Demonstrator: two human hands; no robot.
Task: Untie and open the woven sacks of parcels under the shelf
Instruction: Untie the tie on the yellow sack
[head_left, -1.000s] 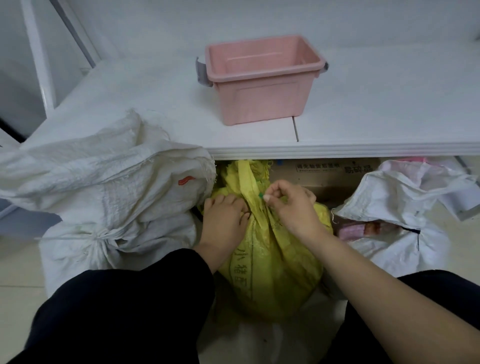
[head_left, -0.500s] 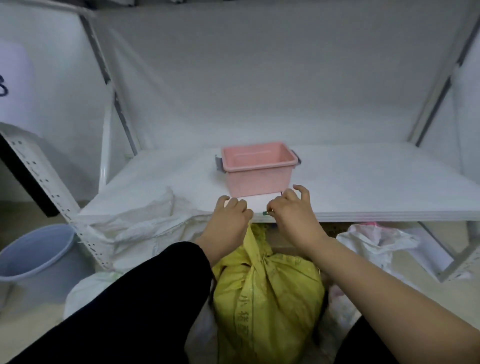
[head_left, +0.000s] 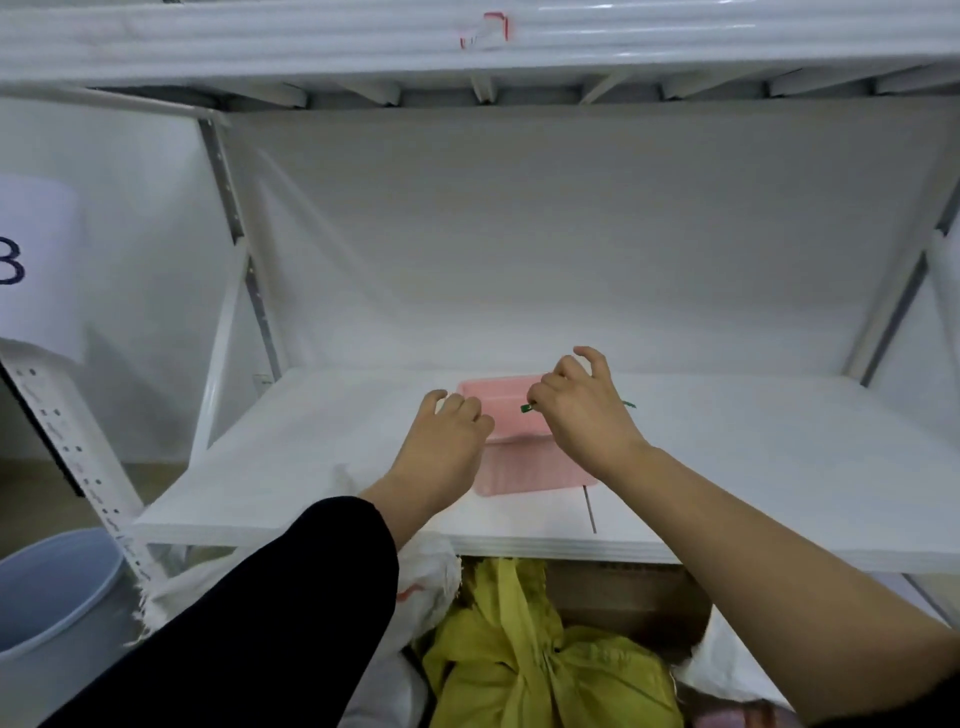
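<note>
Yellow sack (head_left: 545, 670): lying at bottom centre of the frame, under the white shelf (head_left: 270, 467).
Right hand (head_left: 582, 415): I am pinching a thin green tie (head_left: 527, 408) over the pink bin (head_left: 524, 470), mid-frame, other fingers spreading.
Left hand (head_left: 441, 441): I am hovering at the bin's left edge, fingers loosely curling, seemingly holding nothing.

Woven sacks under the shelf, as I see them from here

A yellow sack (head_left: 545, 670) stands below the shelf (head_left: 311, 530) edge, its neck bunched in folds with one strip of fabric rising; I cannot tell if it is knotted. A left white sack (head_left: 431, 582) with a red mark and a right white sack (head_left: 727, 660) flank it. The right hand (head_left: 587, 415) pinches a thin green tie (head_left: 525, 409) above.
</note>
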